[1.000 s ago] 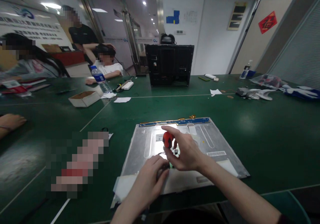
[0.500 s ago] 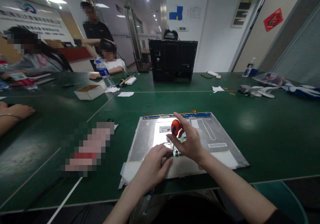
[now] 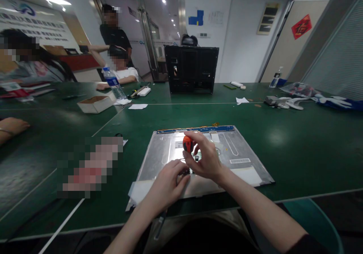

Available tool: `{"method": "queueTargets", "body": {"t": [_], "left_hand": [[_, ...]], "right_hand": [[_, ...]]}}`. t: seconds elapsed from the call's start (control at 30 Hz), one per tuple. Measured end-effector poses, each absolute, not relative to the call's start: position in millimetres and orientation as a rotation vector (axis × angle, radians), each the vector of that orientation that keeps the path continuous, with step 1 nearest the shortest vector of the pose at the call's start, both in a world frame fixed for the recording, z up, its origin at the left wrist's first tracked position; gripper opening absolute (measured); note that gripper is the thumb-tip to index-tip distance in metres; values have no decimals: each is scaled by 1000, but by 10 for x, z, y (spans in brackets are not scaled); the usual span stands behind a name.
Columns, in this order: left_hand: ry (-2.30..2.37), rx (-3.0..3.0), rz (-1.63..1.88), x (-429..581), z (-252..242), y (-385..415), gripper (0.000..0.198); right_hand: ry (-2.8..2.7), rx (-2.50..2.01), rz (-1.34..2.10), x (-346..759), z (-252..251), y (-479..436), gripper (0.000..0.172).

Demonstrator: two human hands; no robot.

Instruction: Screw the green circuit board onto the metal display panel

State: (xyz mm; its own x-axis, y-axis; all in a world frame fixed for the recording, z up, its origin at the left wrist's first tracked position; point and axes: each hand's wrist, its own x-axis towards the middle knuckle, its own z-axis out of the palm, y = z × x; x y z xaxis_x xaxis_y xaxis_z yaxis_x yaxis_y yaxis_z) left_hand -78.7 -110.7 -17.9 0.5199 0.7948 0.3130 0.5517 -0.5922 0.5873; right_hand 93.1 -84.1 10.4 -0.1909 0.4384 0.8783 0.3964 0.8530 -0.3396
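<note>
My right hand [image 3: 206, 158] grips a screwdriver [image 3: 187, 143] by its red-orange and black handle, held upright with the fingers closed around the top. Its shaft and tip are hidden behind my hands. Beneath lies a flat silver display panel [image 3: 242, 148], back side up, with a small green circuit board [image 3: 196, 157] near its middle. My left hand [image 3: 169, 181] rests on the panel beside that board, fingers curled and pressed together near a thin dark cable. What those fingertips pinch is too small to make out.
A black monitor-like frame [image 3: 193, 68] stands across the green table [image 3: 159, 114]. Left of it are a water bottle [image 3: 114, 83] and an open white box [image 3: 95, 104]. Gloves [image 3: 295, 102] lie at the right. Several people are at the far left, one forearm [image 3: 13, 128] on the table.
My right index finger, raised before, is now bent onto the screwdriver's top. The view has shifted slightly. My left hand stays by the circuit board.
</note>
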Motion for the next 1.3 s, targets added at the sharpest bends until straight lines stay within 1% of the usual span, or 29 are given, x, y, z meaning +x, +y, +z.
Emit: {"method": "queueTargets", "body": {"t": [0.2,0.37,0.47,0.6,0.67,0.83,1.0,1.3], "left_hand": [[1113,2356,758,-783,-149,-1113,15],[1127,2350,743,-798,-160,-1121,15],[1121,2355,746,-803,-198,-1108,15],[1121,2379,711,-797,-218,-1094,15],[1132,2383,690,-790,-208,-1091,15],[1154,2380,651,-766,-173,-1089,12],[1164,2403,653,-756,-168,-1091,13],[1155,2412,672,-780,-194,-1101,14]], "right_hand": [[-1788,-615,-13,934,109,-813,51],[-1757,-585,-20,941,87,-769,48],[-1732,-559,-3,936,66,-754,49],[-1729,-590,-26,932,70,-758,41],[-1731,-617,-43,935,88,-766,39],[-1741,-654,-51,956,120,-782,46],[-1747,-673,-64,982,91,-785,53],[-1764,-640,-48,968,97,-781,42]]}}
